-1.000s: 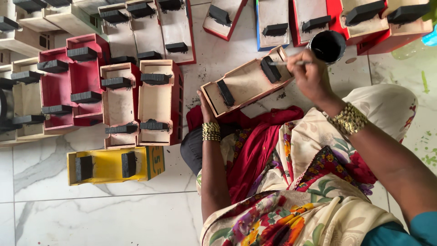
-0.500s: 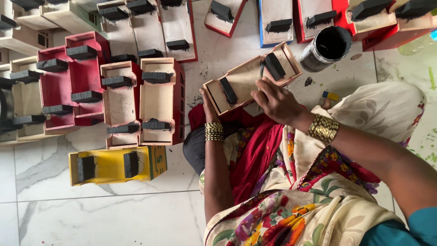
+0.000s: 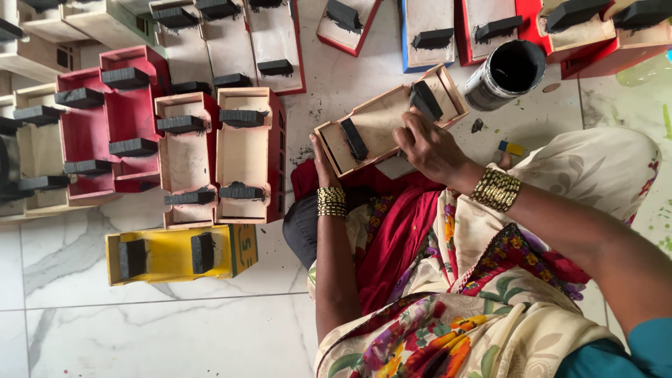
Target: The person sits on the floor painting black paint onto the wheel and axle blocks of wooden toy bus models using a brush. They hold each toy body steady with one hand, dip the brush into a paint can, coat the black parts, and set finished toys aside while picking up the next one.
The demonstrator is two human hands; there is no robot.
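Left hand [image 3: 323, 162] grips the unpainted wooden tray [image 3: 389, 119]; right hand [image 3: 428, 145] seems pinched on a brush. Black paint tin [image 3: 505, 73] at two o'clock could tip.

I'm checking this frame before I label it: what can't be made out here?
Head view:
- Right hand: what it holds is hidden by its own fingers.
- Left hand: mostly behind the wooden box.
- Paint can: how full it is, too dark to tell.
- Top-row boxes: cut off by the upper edge.
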